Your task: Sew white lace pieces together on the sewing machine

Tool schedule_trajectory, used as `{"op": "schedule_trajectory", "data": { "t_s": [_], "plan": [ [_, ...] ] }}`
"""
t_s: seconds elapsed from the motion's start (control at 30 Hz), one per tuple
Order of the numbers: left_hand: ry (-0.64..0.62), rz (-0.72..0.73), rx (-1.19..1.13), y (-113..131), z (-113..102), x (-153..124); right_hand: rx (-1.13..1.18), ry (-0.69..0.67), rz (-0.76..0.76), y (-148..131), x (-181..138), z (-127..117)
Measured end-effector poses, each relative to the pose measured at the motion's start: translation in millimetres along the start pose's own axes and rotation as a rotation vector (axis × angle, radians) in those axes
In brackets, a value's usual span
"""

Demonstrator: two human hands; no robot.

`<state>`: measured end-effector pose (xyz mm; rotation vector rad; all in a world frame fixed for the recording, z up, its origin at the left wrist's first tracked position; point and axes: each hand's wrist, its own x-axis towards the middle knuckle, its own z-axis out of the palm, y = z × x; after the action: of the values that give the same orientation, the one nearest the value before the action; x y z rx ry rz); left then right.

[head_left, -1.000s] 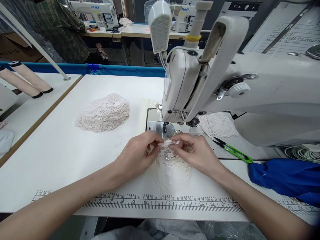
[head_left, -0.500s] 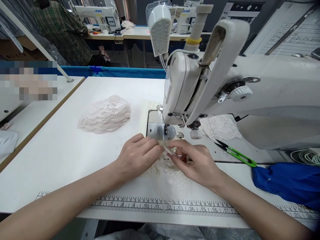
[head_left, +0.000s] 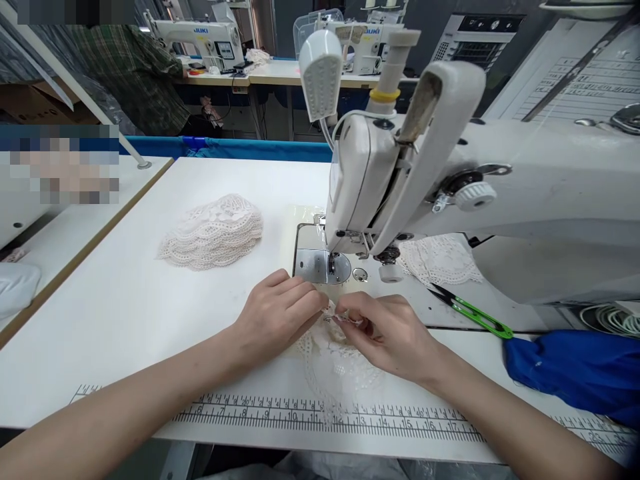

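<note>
A cream lace piece (head_left: pixel 345 363) hangs from my fingers onto the table, just in front of the sewing machine (head_left: pixel 370 180). My left hand (head_left: pixel 280 308) is closed, pinching the lace's upper edge from the left; its fingertips are partly hidden. On the other side, my right hand (head_left: pixel 387 330) pinches the same edge between thumb and fingers. Only a small gap separates the two hands. Both are close to the metal needle plate (head_left: pixel 315 264), below the machine's head.
A stack of lace pieces (head_left: pixel 213 233) lies to the left. More lace (head_left: pixel 440 259), green thread snips (head_left: pixel 470 312) and blue cloth (head_left: pixel 575 373) are on the right. A printed ruler (head_left: pixel 270 413) runs along the front edge. A person in a plaid sleeve (head_left: pixel 135 77) sits beyond.
My right hand's fingers have curled in more tightly on the lace edge. My left hand has hardly moved. The whole view has shifted slightly.
</note>
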<state>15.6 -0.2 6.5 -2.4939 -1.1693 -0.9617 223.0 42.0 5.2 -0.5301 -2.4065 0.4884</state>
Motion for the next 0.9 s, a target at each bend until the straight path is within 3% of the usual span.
{"op": "schedule_trajectory", "data": {
  "t_s": [0.3, 0.63, 0.9],
  "plan": [
    [0.0, 0.004, -0.016, -1.7, 0.0, -1.8, 0.059, 0.015, 0.046, -1.2, 1.4, 0.0],
    [-0.006, -0.002, -0.046, -1.1, 0.7, -1.6, 0.027, 0.016, -0.031, 0.5, -0.6, 0.3],
    [0.021, 0.025, -0.029, -1.3, -0.9, 0.2, 0.05, 0.013, -0.007, 2.1, 0.1, 0.9]
  ]
}}
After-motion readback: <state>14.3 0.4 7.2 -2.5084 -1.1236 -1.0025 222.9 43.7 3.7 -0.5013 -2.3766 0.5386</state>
